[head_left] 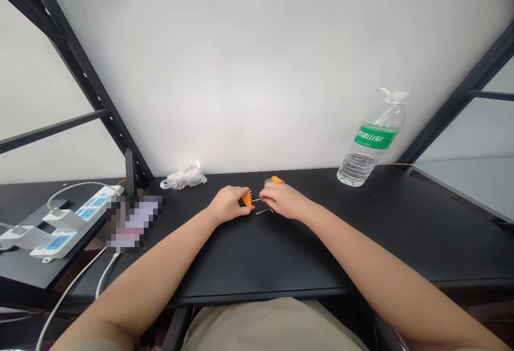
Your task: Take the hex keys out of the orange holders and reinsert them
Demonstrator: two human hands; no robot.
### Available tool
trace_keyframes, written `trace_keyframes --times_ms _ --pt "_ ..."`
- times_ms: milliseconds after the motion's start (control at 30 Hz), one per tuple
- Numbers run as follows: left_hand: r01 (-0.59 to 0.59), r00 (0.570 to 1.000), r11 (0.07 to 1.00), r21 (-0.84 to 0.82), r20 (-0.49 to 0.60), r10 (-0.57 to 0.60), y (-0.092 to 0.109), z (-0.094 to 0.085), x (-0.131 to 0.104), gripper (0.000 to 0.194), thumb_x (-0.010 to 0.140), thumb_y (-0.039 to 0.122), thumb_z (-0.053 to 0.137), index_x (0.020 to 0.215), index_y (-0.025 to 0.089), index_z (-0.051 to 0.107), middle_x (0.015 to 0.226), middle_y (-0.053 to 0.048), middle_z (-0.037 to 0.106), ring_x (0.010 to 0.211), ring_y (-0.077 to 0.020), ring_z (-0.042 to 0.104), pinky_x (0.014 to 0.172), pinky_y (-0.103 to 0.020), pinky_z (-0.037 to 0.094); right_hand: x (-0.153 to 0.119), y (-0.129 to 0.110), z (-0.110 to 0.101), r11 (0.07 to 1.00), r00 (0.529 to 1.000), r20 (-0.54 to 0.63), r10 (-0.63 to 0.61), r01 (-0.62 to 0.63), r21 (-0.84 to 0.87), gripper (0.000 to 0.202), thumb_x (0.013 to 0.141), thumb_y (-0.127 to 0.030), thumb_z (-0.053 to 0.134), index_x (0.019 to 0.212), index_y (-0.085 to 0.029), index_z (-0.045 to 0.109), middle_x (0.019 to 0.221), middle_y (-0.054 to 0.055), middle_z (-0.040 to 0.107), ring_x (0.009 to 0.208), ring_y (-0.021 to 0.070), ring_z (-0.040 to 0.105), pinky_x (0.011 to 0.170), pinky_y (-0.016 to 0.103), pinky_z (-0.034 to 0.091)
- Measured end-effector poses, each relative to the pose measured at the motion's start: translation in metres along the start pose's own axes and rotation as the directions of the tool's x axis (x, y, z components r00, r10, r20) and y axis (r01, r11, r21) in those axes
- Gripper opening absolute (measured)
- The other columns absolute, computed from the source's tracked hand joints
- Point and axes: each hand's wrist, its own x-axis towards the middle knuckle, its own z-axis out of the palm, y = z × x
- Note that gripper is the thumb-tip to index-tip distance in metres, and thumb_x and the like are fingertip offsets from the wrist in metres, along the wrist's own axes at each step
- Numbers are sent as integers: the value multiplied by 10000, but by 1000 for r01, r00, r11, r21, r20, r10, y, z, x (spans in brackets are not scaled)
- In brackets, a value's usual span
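My left hand (230, 204) is closed around an orange hex key holder (246, 198), whose open side with several slots or key ends faces right. Between the fingers of my right hand (283, 201) is a thin metal hex key (256, 200), its tip reaching left to the holder; whether it sits in a slot I cannot tell. One loose L-shaped hex key (264, 211) lies on the black table just below the hands. Behind my right hand a second orange holder (277, 179) with several metal keys is partly hidden.
A tilted-looking water bottle (371, 139) with a green label stands at the back right. Crumpled clear plastic with a white cable (184, 176) lies at the back left. A power strip (80, 225) with plugged chargers and a blurred phone-like device (136, 222) are on the left.
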Motion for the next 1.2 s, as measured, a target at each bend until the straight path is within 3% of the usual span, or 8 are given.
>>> trace_keyframes --times_ms 133,300,433,533,600,800,1000,1200 --pt "-25 1000 1000 17 -15 26 4 0 -1 299 832 479 724 995 240 645 800 15 681 727 -176 623 712 -295 439 2 -6 2 1000 999 -41 -19 20 15 228 1018 -188 496 908 -213 695 971 56 639 823 170 572 763 323 412" --pt "-80 996 997 -2 -36 80 11 -1 0 262 850 451 708 982 236 637 796 8 668 749 -179 620 719 -291 435 6 -14 9 991 998 -46 -40 46 123 218 1016 -194 508 891 -211 686 911 41 626 825 165 578 741 297 418" --pt "-35 998 998 -56 -53 32 7 -1 0 264 856 436 706 1021 237 655 827 3 676 742 -168 619 703 -277 446 5 -13 9 994 995 -97 -6 16 105 87 978 -240 592 935 -205 659 969 45 635 785 156 561 700 288 402" --pt "8 996 996 -91 -89 -16 2 0 0 349 848 448 720 1122 241 657 882 -4 695 763 -168 632 719 -275 461 4 -9 9 1000 994 -109 2 1 25 116 981 -249 583 903 -199 653 946 49 642 784 164 555 692 293 386" --pt "8 996 995 -100 -93 -17 0 0 -1 374 842 449 727 1144 242 656 898 -7 699 777 -171 637 734 -277 468 4 -8 10 1000 997 -80 -23 24 11 159 998 -224 541 895 -199 660 922 48 645 805 168 567 701 293 388" --pt "-12 999 996 -84 -35 9 3 -1 0 274 822 458 741 953 234 652 806 9 660 720 -161 607 679 -269 450 6 -14 15 998 997 19 -68 68 17 179 987 -179 518 901 -198 674 934 47 654 809 161 583 706 290 399" --pt "21 998 995 -99 -57 -27 2 -2 0 340 812 475 745 1048 241 673 848 1 692 750 -173 643 708 -275 472 1 1 -1 996 990 124 59 -67 63 138 915 -148 568 852 -208 675 908 35 668 777 159 575 688 285 407" --pt "49 998 993 -108 -36 -54 1 -5 -1 344 805 487 746 1043 246 691 856 -2 709 756 -179 663 720 -275 493 -2 21 -11 955 922 345 177 -245 165 97 851 -175 644 866 -218 730 968 53 688 757 167 585 655 282 437"
